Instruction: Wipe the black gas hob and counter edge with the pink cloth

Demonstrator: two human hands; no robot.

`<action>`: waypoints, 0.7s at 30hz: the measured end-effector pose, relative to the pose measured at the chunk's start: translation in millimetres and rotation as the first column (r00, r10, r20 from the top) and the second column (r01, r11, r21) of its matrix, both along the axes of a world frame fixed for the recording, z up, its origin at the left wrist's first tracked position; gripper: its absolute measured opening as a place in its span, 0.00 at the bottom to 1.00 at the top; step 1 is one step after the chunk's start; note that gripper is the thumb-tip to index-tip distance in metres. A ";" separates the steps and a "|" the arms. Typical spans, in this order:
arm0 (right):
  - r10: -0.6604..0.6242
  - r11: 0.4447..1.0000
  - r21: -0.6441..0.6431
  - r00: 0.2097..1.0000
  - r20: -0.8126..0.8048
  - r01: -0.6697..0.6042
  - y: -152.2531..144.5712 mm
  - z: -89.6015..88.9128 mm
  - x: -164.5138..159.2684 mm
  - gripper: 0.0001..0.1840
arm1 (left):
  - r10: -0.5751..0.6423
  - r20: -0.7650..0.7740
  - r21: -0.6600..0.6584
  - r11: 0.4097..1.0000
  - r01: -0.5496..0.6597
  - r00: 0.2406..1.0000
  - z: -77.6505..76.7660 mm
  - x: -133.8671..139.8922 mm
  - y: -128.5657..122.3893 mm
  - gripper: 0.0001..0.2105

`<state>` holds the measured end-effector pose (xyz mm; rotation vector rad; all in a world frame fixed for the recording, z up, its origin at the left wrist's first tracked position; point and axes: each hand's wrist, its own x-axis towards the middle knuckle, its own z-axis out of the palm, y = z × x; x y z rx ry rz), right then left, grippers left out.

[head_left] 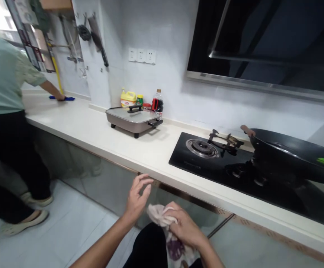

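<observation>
My right hand (184, 226) is closed around a crumpled whitish cloth (159, 214), low in front of the cabinet doors. Part of the cloth hangs down below the hand, where a purple patch shows. To its left, my left hand (138, 195) is raised with fingers apart and nothing in it, just short of the counter's front edge. Beyond both hands lies the black gas stove (189, 163) set in the pale countertop (103, 137). Its left burner (202, 148) has no pot support on it; a pot support (225, 140) sits towards the back of the stove.
A large wok (292, 149) stands on the stove's right side, under the range hood (262, 44). Left of the stove is a lidded electric pan (134, 121), with bottles (157, 102) behind it. At far left another person (2, 82) presses a blue cloth (69, 99) on the counter.
</observation>
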<state>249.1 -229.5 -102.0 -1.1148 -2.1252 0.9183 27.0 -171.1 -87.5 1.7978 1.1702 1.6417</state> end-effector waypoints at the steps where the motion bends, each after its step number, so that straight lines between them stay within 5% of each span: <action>1: 0.050 0.998 0.038 0.995 0.086 -0.053 -6.1 13.5 4.1 0.20 | -0.031 0.060 -0.095 0.995 0.037 0.998 -5.2 -3.2 -8.2 0.13; 5: 0.072 0.975 0.188 0.963 0.259 -0.123 -10.2 61.7 1.4 0.28 | -0.184 0.406 -0.380 0.857 0.349 0.895 -10.3 3.7 -26.3 0.22; 8: 0.064 0.956 0.275 0.988 0.141 -0.102 -1.8 69.7 -15.9 0.31 | -0.233 0.769 -0.368 0.600 0.710 0.595 -15.3 25.6 -40.2 0.29; 11: 0.048 0.961 0.269 0.997 0.057 -0.062 5.2 54.8 -35.9 0.34 | -0.098 0.962 -0.203 0.379 0.903 0.257 -30.9 47.5 -54.8 0.30; 14: 0.040 0.960 0.260 0.971 0.237 -0.103 10.5 44.4 -34.6 0.37 | 0.068 0.991 -0.132 0.455 0.881 0.113 -48.7 52.9 -57.5 0.29; 16: -0.009 0.923 0.362 0.932 0.362 -0.132 17.4 50.5 -10.4 0.40 | 0.168 0.977 -0.205 0.571 0.795 0.132 -55.0 42.8 -48.8 0.28; 18: -0.171 0.833 0.551 0.921 0.350 -0.055 29.3 64.1 32.0 0.36 | 0.286 0.935 -0.355 0.704 0.616 0.212 -54.6 23.0 -31.5 0.27; 21: -0.467 0.634 0.764 0.848 0.251 0.123 52.2 77.7 108.8 0.23 | 0.406 0.860 -0.467 0.871 0.152 0.310 -43.5 -12.1 6.2 0.26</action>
